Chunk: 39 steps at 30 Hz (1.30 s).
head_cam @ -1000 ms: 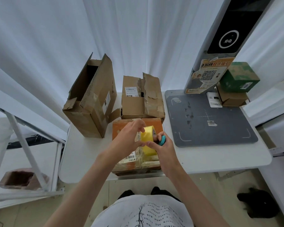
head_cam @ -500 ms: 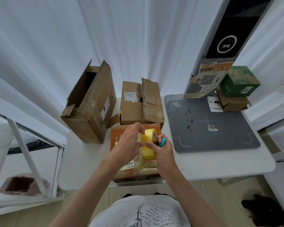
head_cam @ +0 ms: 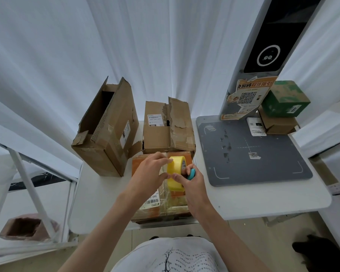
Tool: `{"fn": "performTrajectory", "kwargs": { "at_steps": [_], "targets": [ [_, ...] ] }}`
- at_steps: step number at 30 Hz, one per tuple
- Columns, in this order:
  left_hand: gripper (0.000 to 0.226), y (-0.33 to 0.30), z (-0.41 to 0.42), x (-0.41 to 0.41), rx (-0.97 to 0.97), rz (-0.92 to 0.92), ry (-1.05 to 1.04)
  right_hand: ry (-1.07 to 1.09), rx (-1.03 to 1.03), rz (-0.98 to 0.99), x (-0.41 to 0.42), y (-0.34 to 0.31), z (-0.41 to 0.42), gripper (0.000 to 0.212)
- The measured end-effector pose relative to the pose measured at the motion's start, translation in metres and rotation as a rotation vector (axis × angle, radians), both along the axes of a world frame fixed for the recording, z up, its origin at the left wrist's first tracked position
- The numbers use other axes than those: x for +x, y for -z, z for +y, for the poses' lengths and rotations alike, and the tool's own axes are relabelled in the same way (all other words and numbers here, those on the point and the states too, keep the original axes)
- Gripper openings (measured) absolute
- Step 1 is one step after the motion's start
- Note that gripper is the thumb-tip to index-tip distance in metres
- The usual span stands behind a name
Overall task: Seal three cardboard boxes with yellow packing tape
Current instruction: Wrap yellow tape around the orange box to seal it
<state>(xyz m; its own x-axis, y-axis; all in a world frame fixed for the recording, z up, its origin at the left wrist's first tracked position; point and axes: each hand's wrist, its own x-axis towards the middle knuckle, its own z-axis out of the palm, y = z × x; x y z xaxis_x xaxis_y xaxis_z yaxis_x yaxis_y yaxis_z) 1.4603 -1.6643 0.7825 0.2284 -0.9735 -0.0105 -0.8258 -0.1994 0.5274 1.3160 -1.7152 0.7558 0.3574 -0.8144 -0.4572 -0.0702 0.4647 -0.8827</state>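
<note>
Above orange box [head_cam: 143, 163] | yellow tape roll [head_cam: 176, 165], glossy, upright | left hand [head_cam: 148, 171] pinching it | right hand [head_cam: 190, 182] gripping it

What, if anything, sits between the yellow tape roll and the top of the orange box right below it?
Nothing visible. Both hands, left hand and right hand, hold the yellow tape roll just above the orange box, whose top seam lies directly under the roll. The two open brown boxes stand behind it, out of the way.
</note>
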Motion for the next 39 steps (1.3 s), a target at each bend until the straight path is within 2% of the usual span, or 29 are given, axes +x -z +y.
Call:
{"fn": "performTrajectory", "kwargs": {
  "at_steps": [6, 11, 18, 24, 27, 29, 33, 39],
  "targets": [
    [0.039, -0.002, 0.001, -0.006, -0.026, 0.0, -0.088, -0.007, -0.018, 0.037, -0.001, 0.002, -0.001, 0.029],
    [0.035, -0.006, -0.006, 0.004, 0.071, 0.066, -0.051, -0.038, -0.027, 0.004, -0.003, 0.004, 0.0, 0.03],
    [0.028, -0.001, -0.005, -0.001, 0.032, 0.098, -0.007, 0.034, 0.065, -0.103, -0.006, 0.006, -0.001, 0.028],
    [0.025, 0.004, -0.01, -0.002, 0.088, 0.178, -0.033, 0.062, 0.101, -0.066, -0.007, 0.012, -0.001, 0.034],
    [0.03, 0.007, -0.01, -0.006, 0.082, 0.195, -0.022, 0.05, 0.101, -0.086, -0.007, 0.012, -0.004, 0.03],
    [0.026, 0.008, -0.01, -0.006, 0.046, 0.19, -0.058, 0.041, 0.094, -0.084, -0.007, 0.01, -0.004, 0.027],
    [0.042, 0.007, -0.009, -0.005, 0.042, 0.145, -0.077, 0.039, 0.081, -0.03, -0.008, 0.008, -0.002, 0.023],
    [0.043, 0.01, -0.001, -0.015, -0.031, 0.03, -0.098, 0.037, 0.058, -0.034, -0.007, 0.011, 0.001, 0.026]
  ]
}}
